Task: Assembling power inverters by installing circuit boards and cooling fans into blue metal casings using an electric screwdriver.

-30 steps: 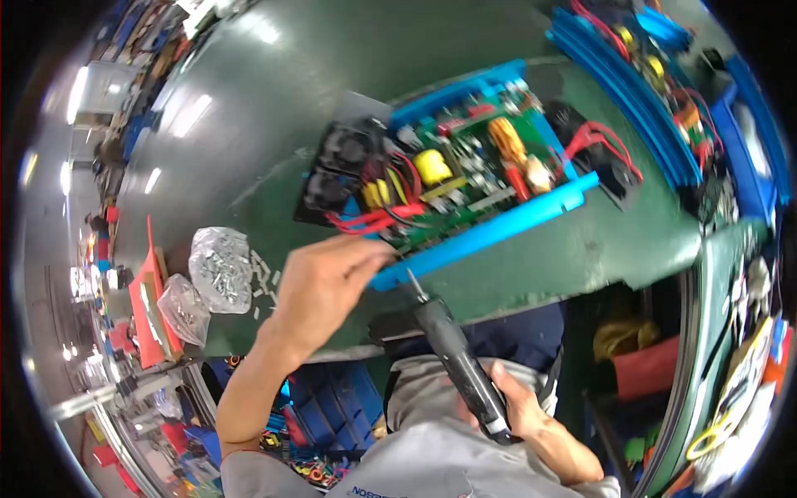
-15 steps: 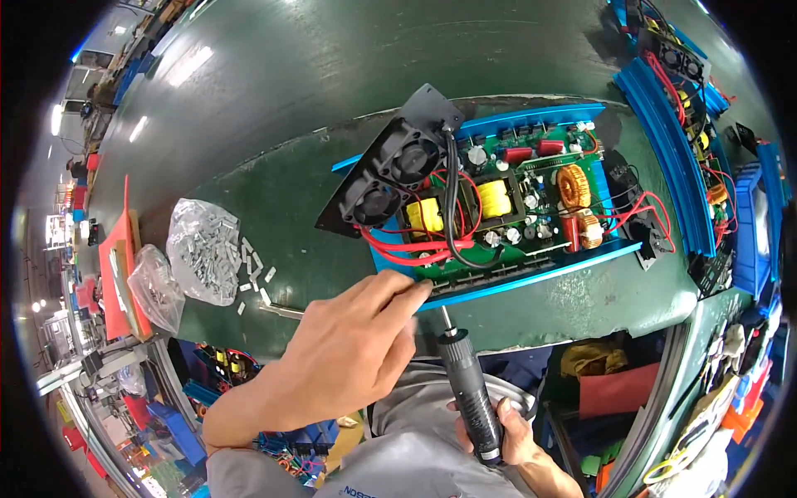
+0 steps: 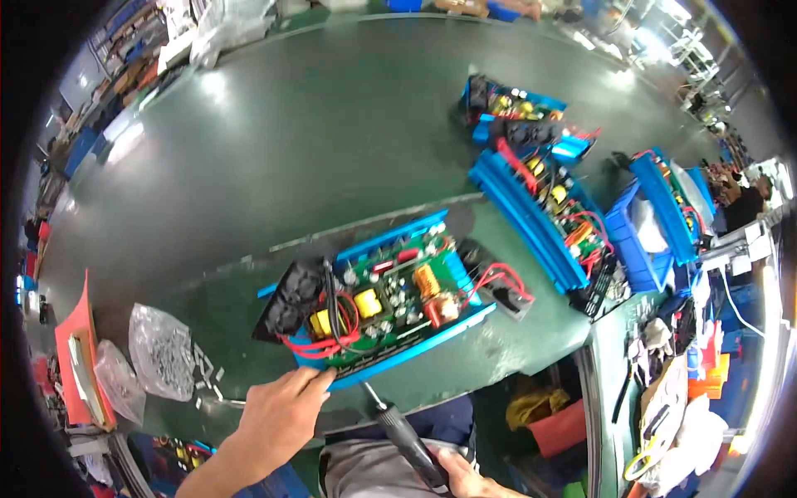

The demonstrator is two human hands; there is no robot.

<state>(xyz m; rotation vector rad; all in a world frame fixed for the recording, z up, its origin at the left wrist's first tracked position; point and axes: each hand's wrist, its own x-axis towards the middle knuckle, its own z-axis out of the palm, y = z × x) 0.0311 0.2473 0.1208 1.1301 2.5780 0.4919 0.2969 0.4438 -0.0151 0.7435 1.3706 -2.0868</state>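
Observation:
A blue metal housing (image 3: 415, 338) holds a green circuit board (image 3: 394, 310) with yellow-wrapped transformers, a copper coil and red wires. Two black fans on a plate (image 3: 295, 297) lean over its left end. My left hand (image 3: 278, 419) is closed on the housing's near left edge; its thumb is mostly hidden. In my right hand (image 3: 463, 475) is a black electric screwdriver (image 3: 407, 437). Its bit slants up toward the near blue wall, below the board; whether the tip touches is too blurred to tell.
Left on the green table (image 3: 249, 174) are a clear bag of small pale pieces (image 3: 162, 353), several loose pieces and a red folder (image 3: 73, 357). More blue housings with boards (image 3: 531, 220) stand at the right, beside a blue bin (image 3: 635, 232). A black plate with red wires (image 3: 506, 297) lies nearby.
The view has swung right and up, so the housing and both hands appear lower and further left. More housings show at the right. The left hand stays at the edge, the right keeps the screwdriver.

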